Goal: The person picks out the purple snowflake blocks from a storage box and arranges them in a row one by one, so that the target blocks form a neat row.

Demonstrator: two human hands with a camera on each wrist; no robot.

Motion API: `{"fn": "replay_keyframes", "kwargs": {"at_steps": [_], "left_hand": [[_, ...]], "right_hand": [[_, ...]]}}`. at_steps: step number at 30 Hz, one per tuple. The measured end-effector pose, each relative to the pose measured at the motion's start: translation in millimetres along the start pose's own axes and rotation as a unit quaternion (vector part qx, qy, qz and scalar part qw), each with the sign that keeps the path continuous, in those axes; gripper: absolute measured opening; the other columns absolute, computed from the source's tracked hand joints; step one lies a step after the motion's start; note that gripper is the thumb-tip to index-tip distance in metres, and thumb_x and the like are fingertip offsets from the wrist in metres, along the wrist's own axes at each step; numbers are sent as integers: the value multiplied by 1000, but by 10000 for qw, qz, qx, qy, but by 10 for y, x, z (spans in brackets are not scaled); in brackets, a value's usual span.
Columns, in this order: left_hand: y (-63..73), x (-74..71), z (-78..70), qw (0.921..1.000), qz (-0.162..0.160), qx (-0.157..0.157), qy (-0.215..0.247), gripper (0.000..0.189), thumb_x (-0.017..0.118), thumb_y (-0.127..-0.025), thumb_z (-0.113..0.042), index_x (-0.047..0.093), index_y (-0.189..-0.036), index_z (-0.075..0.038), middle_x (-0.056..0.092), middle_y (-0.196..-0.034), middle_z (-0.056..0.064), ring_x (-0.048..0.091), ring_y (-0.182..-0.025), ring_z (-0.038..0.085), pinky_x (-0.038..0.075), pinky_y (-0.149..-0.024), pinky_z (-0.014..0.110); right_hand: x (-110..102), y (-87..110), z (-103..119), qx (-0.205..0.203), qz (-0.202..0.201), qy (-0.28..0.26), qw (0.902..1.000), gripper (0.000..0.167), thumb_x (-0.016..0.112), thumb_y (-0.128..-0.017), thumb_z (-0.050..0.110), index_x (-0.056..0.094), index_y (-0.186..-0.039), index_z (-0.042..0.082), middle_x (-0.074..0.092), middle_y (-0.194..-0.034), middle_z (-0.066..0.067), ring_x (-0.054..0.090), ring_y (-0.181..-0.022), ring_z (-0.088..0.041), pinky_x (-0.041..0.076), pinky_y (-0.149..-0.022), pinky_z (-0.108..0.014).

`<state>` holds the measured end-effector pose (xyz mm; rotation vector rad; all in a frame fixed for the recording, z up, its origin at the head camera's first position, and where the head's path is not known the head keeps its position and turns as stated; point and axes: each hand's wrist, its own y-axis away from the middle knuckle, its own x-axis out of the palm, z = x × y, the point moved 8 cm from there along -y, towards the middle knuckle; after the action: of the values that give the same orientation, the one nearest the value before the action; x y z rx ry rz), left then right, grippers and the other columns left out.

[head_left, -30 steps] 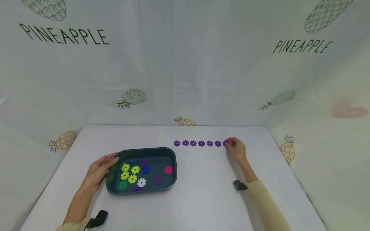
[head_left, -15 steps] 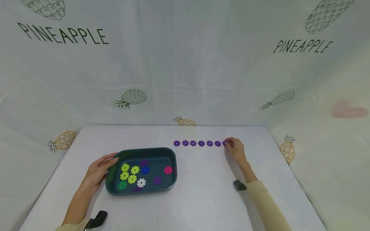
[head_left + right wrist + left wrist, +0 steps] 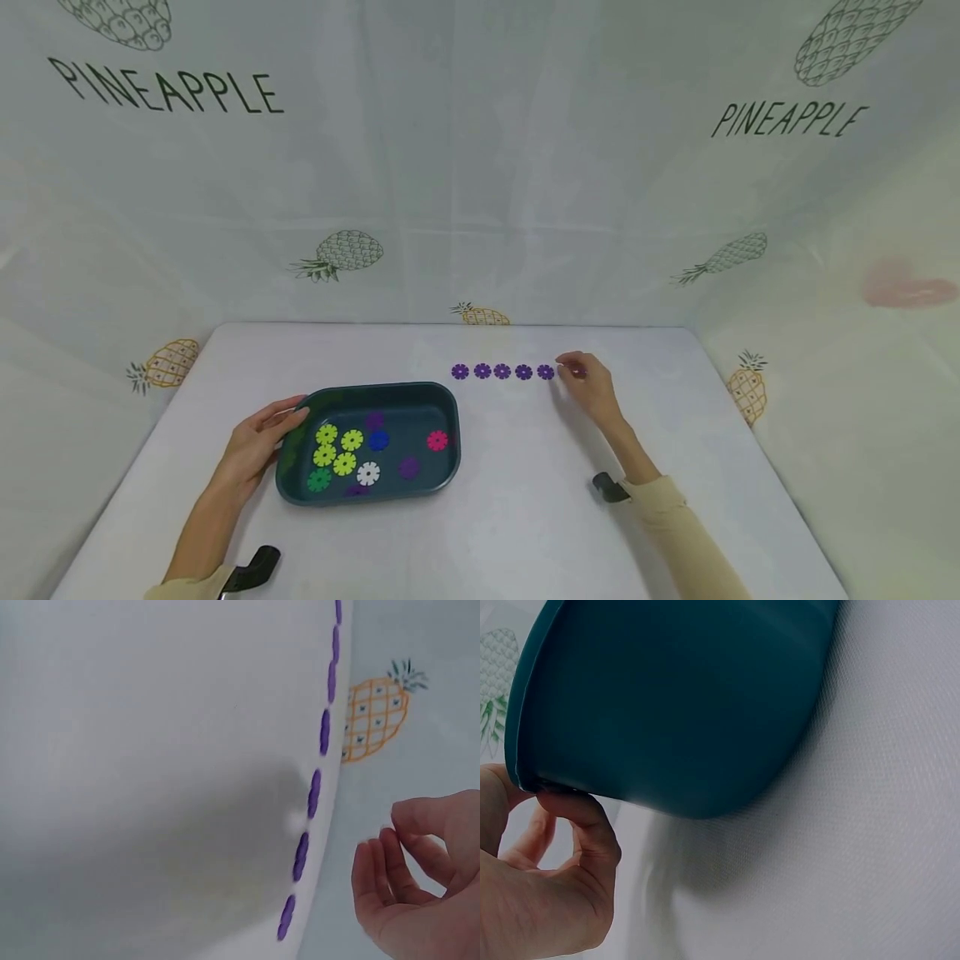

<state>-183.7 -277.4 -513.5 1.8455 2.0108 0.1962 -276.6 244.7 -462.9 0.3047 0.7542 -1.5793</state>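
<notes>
My left hand [image 3: 247, 450] grips the left rim of a dark teal tray [image 3: 401, 408]; in the left wrist view its thumb and fingers pinch the edge. Inside lie flat notched plastic discs: several yellow-green ones [image 3: 345, 463], a green disc [image 3: 318, 480], a white disc [image 3: 368, 473], a blue disc [image 3: 378, 440], a pink disc [image 3: 437, 441] and some purple ones [image 3: 408, 467]. A straight row of several purple discs [image 3: 523, 372] lies on the table. My right hand [image 3: 591, 390], fingers loosely curled and holding nothing, hovers over the row's right end, partly hiding it.
The white table [image 3: 510, 517] ends at a back edge just beyond the row. Behind and beside it hangs a pale curtain [image 3: 480, 167] printed with pineapples. A black wrist device [image 3: 611, 487] sits on my right wrist, another black device [image 3: 258, 569] on my left.
My right hand has let go of the purple disc at the row's right end, lifted and moved left over the row. The left hand and tray stay where they were.
</notes>
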Motion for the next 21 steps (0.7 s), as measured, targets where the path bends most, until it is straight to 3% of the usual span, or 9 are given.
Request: {"fn": "replay_keyframes", "kwargs": {"at_steps": [9,16,21], "left_hand": [[-6,-20,35,10000,-10,-72,-65,71,71,-93,-53,52,-150,-14,63,-125,-10,57,-108,6,52,-85,26],[-10,11,12,10000,11,1,-78,72,70,-94,-53,51,-150,-13,63,-129,-7,58,-109,7,52,-86,27],[-1,4,-5,10000,-26,44,-61,70,71,-93,-53,53,-149,-13,64,-122,-12,58,-109,7,52,-86,27]], "right_hand": [[276,45,433,-798,365,-286,9957,15,69,-96,0,70,-111,-3,70,-107,-16,67,-98,-31,56,-88,-43],[497,73,717,-1027,726,-433,9911,14,69,-97,1,71,-111,0,70,-109,-12,67,-101,-25,57,-90,-41],[690,139,963,-1377,1069,-562,9831,14,69,-98,2,70,-112,0,70,-110,-11,67,-101,-25,57,-91,-41]]}}
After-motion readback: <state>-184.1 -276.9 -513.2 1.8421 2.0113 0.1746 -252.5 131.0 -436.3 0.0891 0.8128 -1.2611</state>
